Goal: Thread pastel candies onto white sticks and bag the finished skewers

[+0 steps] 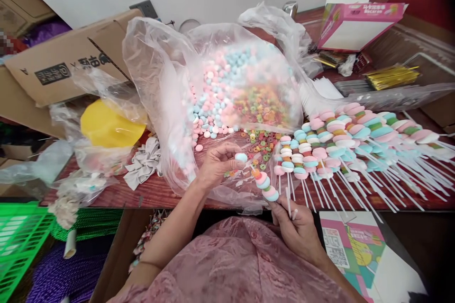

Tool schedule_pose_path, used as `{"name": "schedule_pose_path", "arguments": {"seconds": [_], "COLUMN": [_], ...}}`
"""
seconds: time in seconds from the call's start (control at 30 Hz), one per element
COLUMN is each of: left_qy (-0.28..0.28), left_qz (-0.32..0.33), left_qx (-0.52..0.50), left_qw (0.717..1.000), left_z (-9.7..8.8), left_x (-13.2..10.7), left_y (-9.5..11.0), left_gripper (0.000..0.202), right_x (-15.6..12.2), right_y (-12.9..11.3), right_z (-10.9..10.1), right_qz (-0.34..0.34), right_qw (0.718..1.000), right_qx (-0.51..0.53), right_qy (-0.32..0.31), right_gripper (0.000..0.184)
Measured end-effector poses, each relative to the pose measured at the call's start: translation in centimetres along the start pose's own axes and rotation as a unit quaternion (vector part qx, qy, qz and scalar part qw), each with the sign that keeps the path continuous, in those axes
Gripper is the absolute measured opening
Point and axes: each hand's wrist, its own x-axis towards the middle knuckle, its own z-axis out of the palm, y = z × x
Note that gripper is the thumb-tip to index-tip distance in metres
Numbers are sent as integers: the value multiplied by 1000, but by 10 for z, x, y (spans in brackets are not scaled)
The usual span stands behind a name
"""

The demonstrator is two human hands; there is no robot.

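Observation:
My left hand (216,165) pinches a pale blue and white marshmallow (241,157) between thumb and fingertips. Close to it on the right is the bare upper tip of a candy skewer (263,182), apart from the marshmallow. Pink, blue, green and orange pieces are threaded on that skewer. My right hand (296,227) is closed around its lower end, along with further white sticks (288,201). Beyond my hands, a clear plastic bag (159,71) lies spread with loose pink, white and blue marshmallows (209,75) and small coloured gummy rings (265,104).
Finished candy skewers (334,137) are piled at the right, sticks over the table edge (142,202). Behind them are gold twist ties (393,77) and a pink box (359,26). At left stand a cardboard box (71,61), a yellow item (110,123) in plastic and a grey cloth (144,163).

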Motion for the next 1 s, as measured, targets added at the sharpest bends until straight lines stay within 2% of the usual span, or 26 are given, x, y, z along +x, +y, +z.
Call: {"name": "schedule_pose_path", "arguments": {"seconds": [0.27,0.5,0.63,0.77,0.9,1.0], "left_qy": [19,73,98,102,77,61], "left_qz": [91,136,183,250,311,338], "left_qx": [62,109,122,199,293,328], "left_qw": [994,982,971,942,901,880], "left_z": [5,11,15,16,16,17], "left_x": [-9,-18,-22,-25,-28,-30], "left_y": [-6,-8,-12,-14,-14,-13], "left_gripper": [30,25,20,15,15,10], "right_x": [4,1,0,-1,-2,-2], "right_y": [-5,-3,-1,2,6,6], "right_z": [-3,-2,1,4,6,7], "right_qz": [-54,-32,2,19,25,23], "right_qw": [995,998,1000,1000,1000,1000], "right_qx": [-85,-52,-12,6,12,6], "right_qy": [-3,6,2,-3,-8,-3], "right_gripper": [21,28,33,34,35,35]}}
